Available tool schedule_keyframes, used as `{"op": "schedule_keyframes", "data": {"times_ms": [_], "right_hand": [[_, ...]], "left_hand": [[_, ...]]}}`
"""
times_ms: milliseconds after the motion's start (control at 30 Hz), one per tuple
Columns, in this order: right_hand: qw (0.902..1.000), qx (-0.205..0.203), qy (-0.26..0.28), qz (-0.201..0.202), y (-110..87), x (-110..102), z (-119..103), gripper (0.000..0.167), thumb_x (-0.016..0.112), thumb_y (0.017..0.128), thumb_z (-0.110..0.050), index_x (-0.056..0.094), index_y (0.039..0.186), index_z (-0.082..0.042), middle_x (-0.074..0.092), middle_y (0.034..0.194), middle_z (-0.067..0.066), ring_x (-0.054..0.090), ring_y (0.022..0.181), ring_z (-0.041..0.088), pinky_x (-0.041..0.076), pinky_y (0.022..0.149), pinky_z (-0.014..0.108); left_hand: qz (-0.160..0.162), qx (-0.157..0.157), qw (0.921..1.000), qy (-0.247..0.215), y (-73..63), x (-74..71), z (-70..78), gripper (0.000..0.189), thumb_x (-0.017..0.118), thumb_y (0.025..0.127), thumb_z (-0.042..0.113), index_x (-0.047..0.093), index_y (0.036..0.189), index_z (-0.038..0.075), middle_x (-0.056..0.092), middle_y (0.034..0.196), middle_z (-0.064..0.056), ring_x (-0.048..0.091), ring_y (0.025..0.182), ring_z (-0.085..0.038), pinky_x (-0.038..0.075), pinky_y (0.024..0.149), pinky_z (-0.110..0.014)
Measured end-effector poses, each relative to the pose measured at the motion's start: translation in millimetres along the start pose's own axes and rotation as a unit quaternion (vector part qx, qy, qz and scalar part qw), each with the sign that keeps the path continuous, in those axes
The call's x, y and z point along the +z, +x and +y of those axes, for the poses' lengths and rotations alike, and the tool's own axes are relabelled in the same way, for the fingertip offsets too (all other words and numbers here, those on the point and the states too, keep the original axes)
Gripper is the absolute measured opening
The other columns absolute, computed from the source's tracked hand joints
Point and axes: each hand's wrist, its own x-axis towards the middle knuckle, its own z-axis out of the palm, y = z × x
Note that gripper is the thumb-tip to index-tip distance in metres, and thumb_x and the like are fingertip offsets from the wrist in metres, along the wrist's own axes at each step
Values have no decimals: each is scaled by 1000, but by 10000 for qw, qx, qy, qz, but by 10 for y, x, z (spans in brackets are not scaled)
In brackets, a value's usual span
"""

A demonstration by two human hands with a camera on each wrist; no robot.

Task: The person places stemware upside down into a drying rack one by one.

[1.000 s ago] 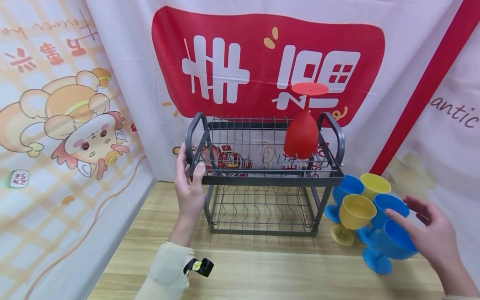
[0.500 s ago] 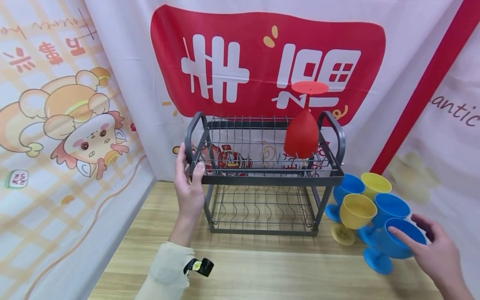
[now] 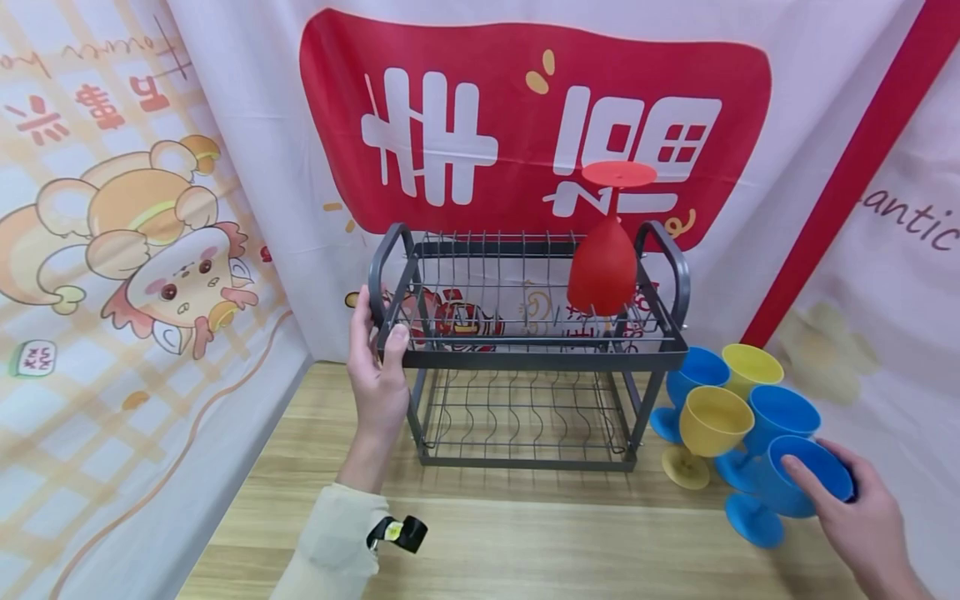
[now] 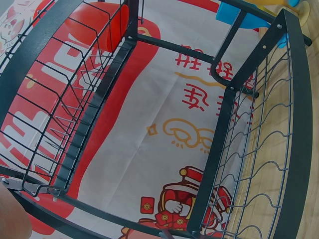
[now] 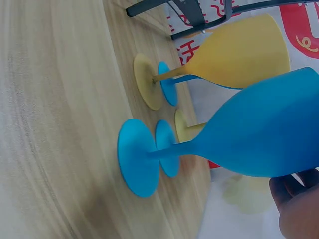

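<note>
My left hand (image 3: 378, 375) grips the left front corner of a dark two-tier dish rack (image 3: 517, 361), thumb in front and fingers round the outer side. Upside down on the rack's upper tier, toward its right end, stands a red goblet (image 3: 603, 267). At the right, my right hand (image 3: 862, 508) holds the nearest blue goblet (image 3: 795, 487) by its bowl, the thumb at the rim and the fingers behind. That goblet is upright in the right wrist view, its blue foot (image 5: 138, 158) close to the tabletop. In the left wrist view only part of my left hand (image 4: 12, 219) shows.
Behind the held goblet stand a yellow goblet (image 3: 716, 417), another blue goblet (image 3: 783, 412), a farther blue goblet (image 3: 696, 375) and a farther yellow goblet (image 3: 752, 367), all upright. Printed cloth (image 3: 255, 108) hangs behind and beside the wooden table (image 3: 570, 542).
My right hand has come down from above the blue goblets and closed round the nearest one's bowl. The left hand and the rack have stayed in place.
</note>
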Motion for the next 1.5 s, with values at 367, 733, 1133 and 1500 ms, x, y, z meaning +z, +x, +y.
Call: {"op": "schedule_keyframes", "data": {"times_ms": [367, 733, 1133, 1500], "right_hand": [[9982, -185, 556, -127, -21, 145, 117, 121, 74, 95, -54, -12, 170, -12, -1, 176, 30, 18, 154, 60, 39, 113, 79], [9986, 88, 365, -361, 33, 229, 319, 126, 73, 94, -60, -12, 166, 1, 8, 170, 40, 24, 146, 61, 38, 113, 80], [9965, 77, 730, -409, 20, 257, 373, 128, 75, 93, -59, -13, 168, -4, 5, 173, 37, 24, 149, 60, 35, 116, 79], [9966, -615, 547, 78, -173, 313, 119, 115, 77, 93, -53, 4, 171, -11, 20, 174, 29, 31, 153, 54, 32, 121, 73]], "left_hand": [[-24, 21, 10000, 15, 2, -5, -8, 64, 55, 107, 14, 33, 167, 25, 47, 163, 3, 50, 148, -26, 45, 123, -43], [-12, 30, 10000, 71, 5, -6, -20, 64, 55, 108, 15, 33, 167, 25, 47, 163, 1, 50, 148, -27, 44, 123, -47], [7, 50, 10000, 51, 12, -3, -34, 65, 55, 107, 16, 32, 168, 19, 46, 165, 2, 47, 150, -25, 41, 125, -54], [-6, 37, 10000, 0, 15, -3, -29, 65, 55, 107, 15, 33, 167, 26, 45, 166, -5, 51, 148, -26, 41, 125, -55]]}}
